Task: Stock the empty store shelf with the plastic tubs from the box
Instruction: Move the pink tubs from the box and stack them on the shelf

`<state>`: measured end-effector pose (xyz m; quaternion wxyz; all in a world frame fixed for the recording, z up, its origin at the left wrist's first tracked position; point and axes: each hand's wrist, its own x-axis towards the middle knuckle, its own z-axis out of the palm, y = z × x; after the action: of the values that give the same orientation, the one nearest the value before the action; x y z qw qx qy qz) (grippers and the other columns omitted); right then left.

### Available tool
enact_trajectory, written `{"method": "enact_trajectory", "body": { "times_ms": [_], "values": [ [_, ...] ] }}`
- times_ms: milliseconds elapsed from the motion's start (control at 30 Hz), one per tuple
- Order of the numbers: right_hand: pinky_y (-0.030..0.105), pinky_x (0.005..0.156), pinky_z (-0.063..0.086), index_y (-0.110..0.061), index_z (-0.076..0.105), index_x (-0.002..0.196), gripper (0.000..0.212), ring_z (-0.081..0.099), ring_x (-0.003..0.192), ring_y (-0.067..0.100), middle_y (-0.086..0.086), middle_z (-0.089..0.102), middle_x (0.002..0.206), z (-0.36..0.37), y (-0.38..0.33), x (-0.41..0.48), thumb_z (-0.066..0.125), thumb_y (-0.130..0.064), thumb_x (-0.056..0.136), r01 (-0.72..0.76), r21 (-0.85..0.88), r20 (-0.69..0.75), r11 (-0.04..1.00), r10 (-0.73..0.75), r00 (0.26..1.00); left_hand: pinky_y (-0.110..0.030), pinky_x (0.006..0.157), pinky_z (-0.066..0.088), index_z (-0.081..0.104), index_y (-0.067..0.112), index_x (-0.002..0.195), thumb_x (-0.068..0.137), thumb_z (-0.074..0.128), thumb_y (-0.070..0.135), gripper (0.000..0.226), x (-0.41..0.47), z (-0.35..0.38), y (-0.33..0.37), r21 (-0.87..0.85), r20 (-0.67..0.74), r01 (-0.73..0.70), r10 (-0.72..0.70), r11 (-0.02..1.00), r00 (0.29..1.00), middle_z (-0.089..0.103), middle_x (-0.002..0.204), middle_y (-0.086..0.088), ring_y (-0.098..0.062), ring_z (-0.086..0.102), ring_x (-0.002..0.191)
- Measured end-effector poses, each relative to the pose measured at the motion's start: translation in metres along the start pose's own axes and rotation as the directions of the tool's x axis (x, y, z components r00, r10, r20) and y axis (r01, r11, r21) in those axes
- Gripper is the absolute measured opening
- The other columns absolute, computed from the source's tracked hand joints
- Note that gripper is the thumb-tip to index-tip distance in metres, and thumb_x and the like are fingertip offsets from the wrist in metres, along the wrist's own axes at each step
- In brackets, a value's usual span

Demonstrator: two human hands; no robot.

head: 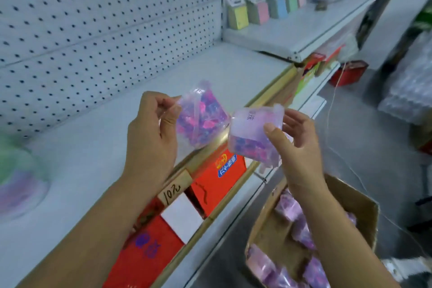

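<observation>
White pegboard (93, 30) stands behind the bare white shelf (93, 170). Your left hand (152, 138) pinches a clear tub (203, 119) of pink and purple bits by its rim, just above the shelf's front edge. Your right hand (297, 145) grips a second tub (250, 133), thumb pressed on its side, just in front of the shelf. The two tubs are right beside each other. Below the shelf, an open cardboard box (360, 213) holds more tubs (301, 234). Red boxes (217, 184) sit under the shelf.
</observation>
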<state>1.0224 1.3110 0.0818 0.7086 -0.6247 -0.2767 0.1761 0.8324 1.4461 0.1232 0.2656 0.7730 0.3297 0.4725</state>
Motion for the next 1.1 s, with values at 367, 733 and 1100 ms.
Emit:
{"method": "enact_trajectory", "body": {
  "times_ms": [367, 733, 1100],
  "values": [
    [0.023, 0.101, 0.040, -0.031, 0.052, 0.123, 0.074, 0.037, 0.122, 0.006, -0.021, 0.047, 0.122, 0.155, -0.031, 0.006, 0.084, -0.059, 0.062, 0.458, -0.437, 0.605, 0.775, -0.124, 0.786, -0.039, 0.087, 0.051, 0.064, 0.032, 0.104, 0.086, 0.051, 0.029, 0.022, 0.009, -0.129, -0.100, 0.448, 0.119, 0.053, -0.118, 0.892, 0.986, 0.069, 0.107, 0.000, -0.026, 0.064, 0.099],
    [0.019, 0.107, 0.021, -0.031, 0.045, 0.144, 0.094, 0.024, 0.143, 0.006, -0.013, 0.033, 0.156, 0.166, -0.023, 0.004, 0.079, -0.067, 0.064, 0.601, -0.495, 0.750, 0.627, -0.040, 0.660, -0.026, 0.086, 0.043, 0.070, 0.026, 0.104, 0.093, 0.054, 0.054, 0.034, 0.015, -0.148, -0.088, 0.431, 0.171, 0.264, -0.365, 0.863, 0.915, 0.069, 0.110, 0.011, -0.012, 0.061, 0.102],
    [0.039, 0.112, 0.039, -0.022, 0.040, 0.149, 0.109, 0.035, 0.142, 0.008, -0.010, 0.031, 0.158, 0.210, -0.005, -0.031, 0.090, -0.054, 0.058, 0.493, -0.393, 0.749, 0.776, -0.041, 0.662, -0.035, 0.096, 0.044, 0.055, 0.013, 0.134, 0.069, 0.055, 0.085, 0.098, 0.101, -0.156, -0.076, 0.867, 0.429, -0.093, -0.640, 0.489, 0.638, 0.059, 0.133, -0.007, -0.027, 0.055, 0.115]
  ]
}}
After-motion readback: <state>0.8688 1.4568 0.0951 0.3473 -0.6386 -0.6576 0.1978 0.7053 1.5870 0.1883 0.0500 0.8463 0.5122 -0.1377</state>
